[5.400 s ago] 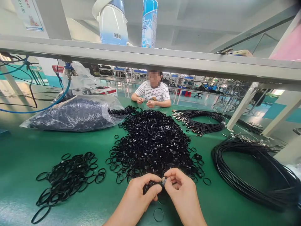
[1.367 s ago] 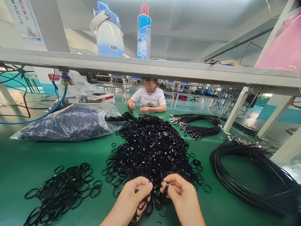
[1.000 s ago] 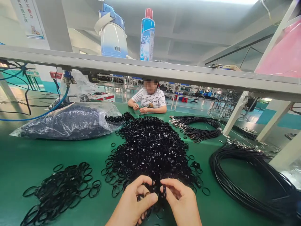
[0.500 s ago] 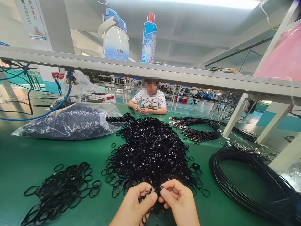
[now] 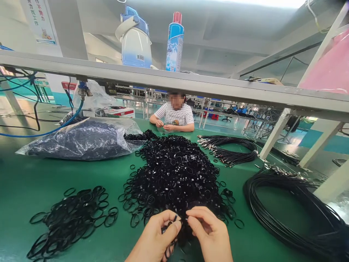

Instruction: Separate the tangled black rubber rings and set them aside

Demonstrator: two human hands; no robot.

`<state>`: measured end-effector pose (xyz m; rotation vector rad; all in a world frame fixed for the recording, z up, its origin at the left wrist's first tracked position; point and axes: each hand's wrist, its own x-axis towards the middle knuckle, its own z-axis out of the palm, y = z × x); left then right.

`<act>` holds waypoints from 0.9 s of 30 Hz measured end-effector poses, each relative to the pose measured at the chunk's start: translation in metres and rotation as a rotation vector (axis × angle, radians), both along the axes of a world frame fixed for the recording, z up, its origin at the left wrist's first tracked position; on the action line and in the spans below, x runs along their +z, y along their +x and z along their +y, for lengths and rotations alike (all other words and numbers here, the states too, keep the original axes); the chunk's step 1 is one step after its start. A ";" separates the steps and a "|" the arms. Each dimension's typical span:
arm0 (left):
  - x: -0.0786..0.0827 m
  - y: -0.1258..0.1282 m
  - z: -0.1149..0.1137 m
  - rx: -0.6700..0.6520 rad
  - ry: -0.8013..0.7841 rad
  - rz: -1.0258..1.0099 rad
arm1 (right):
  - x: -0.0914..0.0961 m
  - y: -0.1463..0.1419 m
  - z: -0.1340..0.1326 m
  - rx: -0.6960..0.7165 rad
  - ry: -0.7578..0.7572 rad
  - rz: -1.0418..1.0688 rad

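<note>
L hand is pinching black rubber rings, fingers nearly shut. R hand is closing in at 3 o'clock, hold unclear. Ring pile is lying at 12 o'clock, just past both hands.

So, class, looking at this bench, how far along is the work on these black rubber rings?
Done: a loose pile of rings lies apart at the front left. In hand: the left hand and right hand pinch a few rings at the near edge of the big heap. Remaining: that heap, far larger than the pile, and perhaps the plastic bag, whose dark contents are too hazy to tell.
</note>
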<state>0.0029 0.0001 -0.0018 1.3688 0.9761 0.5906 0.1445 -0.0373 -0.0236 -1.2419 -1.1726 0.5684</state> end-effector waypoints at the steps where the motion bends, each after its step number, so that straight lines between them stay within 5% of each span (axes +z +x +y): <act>1: 0.000 0.000 0.000 -0.003 0.000 0.003 | 0.000 0.001 0.000 -0.009 -0.043 0.091; 6: -0.001 0.001 0.001 0.079 -0.039 -0.014 | 0.002 0.013 0.002 -0.052 -0.155 0.234; 15: -0.003 0.001 0.000 0.113 -0.055 -0.065 | 0.011 0.003 -0.004 0.174 0.042 -0.349; 22: 0.002 0.001 -0.001 0.083 -0.044 0.001 | 0.003 0.015 0.000 0.022 -0.170 0.002; 27: 0.003 0.000 0.002 0.111 -0.049 0.017 | 0.006 0.024 0.001 -0.120 -0.173 -0.113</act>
